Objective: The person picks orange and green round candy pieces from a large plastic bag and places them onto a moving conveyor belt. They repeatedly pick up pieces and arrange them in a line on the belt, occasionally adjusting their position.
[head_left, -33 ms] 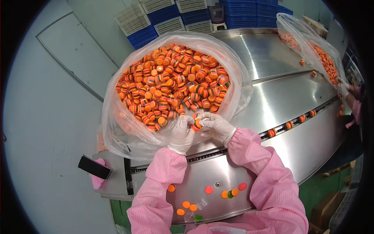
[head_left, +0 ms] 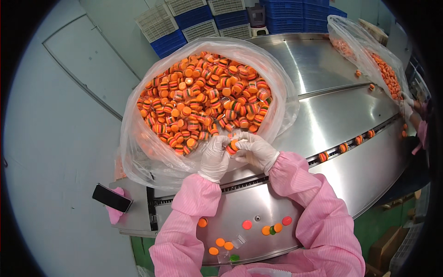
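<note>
Both my hands wear white gloves and meet at the near edge of a large clear plastic bag (head_left: 286,108). Between their fingertips is a small burger-shaped candy (head_left: 232,147) with orange ends and striped layers. My left hand (head_left: 215,159) pinches it from the left. From the right, my right hand (head_left: 258,151) has thumb and fingers closed on it; the gloves partly cover it. Just beyond my hands, the bag lies wide open, full of the same layered candies (head_left: 203,97), many in clear wrappers.
A conveyor slot (head_left: 251,183) crosses the steel table (head_left: 286,249), carrying several candies (head_left: 343,147) at right. Loose orange, red and green discs (head_left: 247,225) lie nearby. A phone (head_left: 112,198) rests at left. Another person's gloved hand (head_left: 406,108) is beside a second bag (head_left: 369,55); crates (head_left: 284,18) stand behind.
The candies on the conveyor have shifted slightly to the right. My hands stay nearly in place, with a small shift of the fingers on the candy.
</note>
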`<move>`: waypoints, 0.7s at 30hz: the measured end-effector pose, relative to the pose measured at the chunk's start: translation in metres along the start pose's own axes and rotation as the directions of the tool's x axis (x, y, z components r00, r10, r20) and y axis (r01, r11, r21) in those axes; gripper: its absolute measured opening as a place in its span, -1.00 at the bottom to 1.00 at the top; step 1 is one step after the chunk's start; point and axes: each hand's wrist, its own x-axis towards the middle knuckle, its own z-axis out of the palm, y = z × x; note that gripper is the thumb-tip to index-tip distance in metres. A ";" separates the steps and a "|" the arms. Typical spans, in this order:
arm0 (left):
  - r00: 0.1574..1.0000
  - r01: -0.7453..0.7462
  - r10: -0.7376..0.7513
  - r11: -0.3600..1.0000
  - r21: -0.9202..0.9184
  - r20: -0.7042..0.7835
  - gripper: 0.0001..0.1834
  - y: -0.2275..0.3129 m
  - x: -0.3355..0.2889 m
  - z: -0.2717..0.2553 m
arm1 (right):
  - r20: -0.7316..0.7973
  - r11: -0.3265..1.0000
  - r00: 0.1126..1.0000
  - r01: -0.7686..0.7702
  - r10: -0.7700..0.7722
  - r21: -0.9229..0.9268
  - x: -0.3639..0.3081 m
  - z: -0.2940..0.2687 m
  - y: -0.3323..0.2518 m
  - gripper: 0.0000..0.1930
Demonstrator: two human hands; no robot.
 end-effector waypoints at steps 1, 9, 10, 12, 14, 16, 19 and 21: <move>0.997 -0.071 0.073 0.995 0.073 -0.032 -0.70 0.001 0.006 -0.001 | 0.008 0.997 1.000 0.014 -0.015 0.074 -0.002 0.005 -0.002 -0.83; 0.928 0.101 -0.267 0.851 0.516 0.258 -0.66 -0.038 0.010 -0.028 | -0.117 0.965 0.969 0.197 -0.219 -0.170 0.007 -0.011 -0.007 -0.83; 0.887 0.143 -0.353 0.823 0.550 0.297 -0.67 -0.041 0.010 -0.026 | -0.110 0.950 0.966 0.201 -0.232 -0.239 0.006 -0.010 -0.004 -0.83; 0.778 0.216 -0.518 0.753 0.622 0.357 -0.70 -0.055 0.008 -0.023 | -0.100 0.923 0.962 0.211 -0.254 -0.321 0.004 -0.009 0.002 -0.82; 0.810 0.264 -0.492 0.793 0.550 0.320 -0.75 -0.068 0.003 -0.020 | -0.091 0.906 0.956 0.231 -0.279 -0.354 0.005 -0.009 0.006 -0.83; 0.871 0.364 -0.465 0.826 0.430 0.156 -0.80 -0.063 0.002 -0.020 | -0.008 0.823 0.915 0.359 -0.403 -0.440 0.008 -0.009 0.015 -0.82; 0.854 0.503 -0.512 0.858 0.103 0.090 -0.82 -0.060 -0.008 -0.022 | 0.110 0.641 0.880 0.417 -0.463 -0.644 0.000 0.013 0.015 -0.81; 0.921 0.360 -0.359 0.933 0.020 0.150 -0.69 -0.040 -0.008 -0.014 | 0.192 0.448 0.853 0.431 -0.485 -0.783 -0.002 0.015 0.019 -0.77</move>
